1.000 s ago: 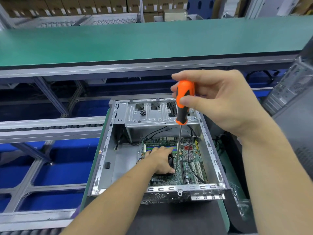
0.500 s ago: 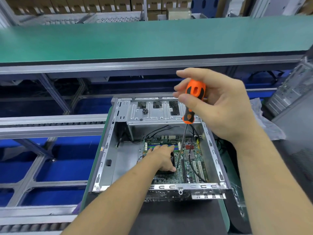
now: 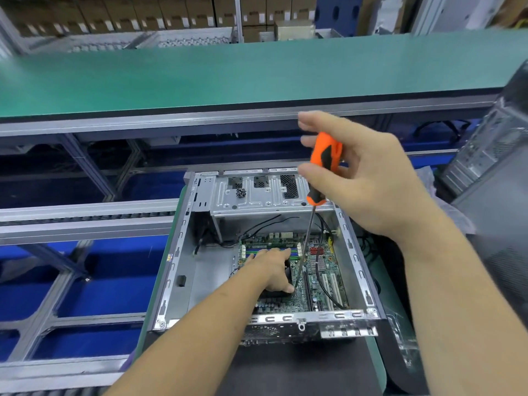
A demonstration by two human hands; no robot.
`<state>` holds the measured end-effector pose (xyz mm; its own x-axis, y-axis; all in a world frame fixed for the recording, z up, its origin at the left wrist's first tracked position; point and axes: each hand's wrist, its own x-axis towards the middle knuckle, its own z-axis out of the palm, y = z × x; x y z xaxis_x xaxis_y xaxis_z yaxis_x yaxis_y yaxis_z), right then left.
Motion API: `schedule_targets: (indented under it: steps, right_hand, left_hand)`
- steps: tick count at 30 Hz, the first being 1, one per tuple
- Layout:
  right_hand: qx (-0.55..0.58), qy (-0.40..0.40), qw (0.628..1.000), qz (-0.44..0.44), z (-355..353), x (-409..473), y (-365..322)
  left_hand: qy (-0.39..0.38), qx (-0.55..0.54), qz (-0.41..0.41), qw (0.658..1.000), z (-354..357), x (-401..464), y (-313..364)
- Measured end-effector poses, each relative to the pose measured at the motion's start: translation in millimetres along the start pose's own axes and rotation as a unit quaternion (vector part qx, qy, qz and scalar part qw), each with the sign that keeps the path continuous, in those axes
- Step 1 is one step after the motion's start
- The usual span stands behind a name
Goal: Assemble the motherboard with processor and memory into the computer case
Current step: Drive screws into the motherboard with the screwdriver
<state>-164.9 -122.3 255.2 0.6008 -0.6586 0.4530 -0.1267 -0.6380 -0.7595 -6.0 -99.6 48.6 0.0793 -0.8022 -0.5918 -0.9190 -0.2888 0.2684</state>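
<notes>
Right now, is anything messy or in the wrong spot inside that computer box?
One small oddity: a little clump of dark screws sits loose on the metal drive bracket at the far end of the case, not in a tray. A bump could scatter them. The motherboard lies flat; nothing looks broken.

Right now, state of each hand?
Left hand: open, fingers resting on the motherboard in the case.
Right hand: grips the orange screwdriver by its handle.

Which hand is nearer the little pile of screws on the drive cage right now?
Right. The right hand holds the screwdriver just right of the screws, level with the cage; the left hand lies lower, on the motherboard.
</notes>
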Motion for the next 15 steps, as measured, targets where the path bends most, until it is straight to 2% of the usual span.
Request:
schedule_targets:
  steps: [2,3,5,7,8,9,12,13,15]
  right_hand:
    - [0.065,-0.074,0.995,0.008,-8,0,-5]
    - [0.063,-0.078,0.995,0.004,-9,1,-7]
    - [-0.029,-0.019,0.999,-0.014,-5,4,-10]
    - [-0.143,0.062,0.988,-0.015,3,6,-11]
    - [-0.16,0.074,0.984,-0.007,6,6,-11]
    - [-0.146,0.052,0.988,0.0,8,7,-11]
    - [0.016,-0.101,0.995,0.018,1,4,-16]
    - [0.04,-0.122,0.992,0.014,-3,4,-15]
    - [0.004,-0.075,0.997,0.001,-5,5,-15]
  left_hand:
    - [0.004,-0.01,0.005,1.0,0,0,0]
    - [0.007,-0.012,0.006,1.0,0,0,0]
    - [0.011,-0.011,0.006,1.0,0,-1,1]
    - [0.005,-0.007,0.004,1.0,0,-1,0]
    - [0.004,-0.007,0.005,1.0,0,-2,1]
    - [0.007,-0.006,0.005,1.0,0,-2,1]
    - [0.011,-0.023,0.0,1.0,-1,-3,1]
    - [0.014,-0.028,0.0,1.0,-1,-2,1]
    - [0.016,-0.022,0.003,1.0,0,-2,1]
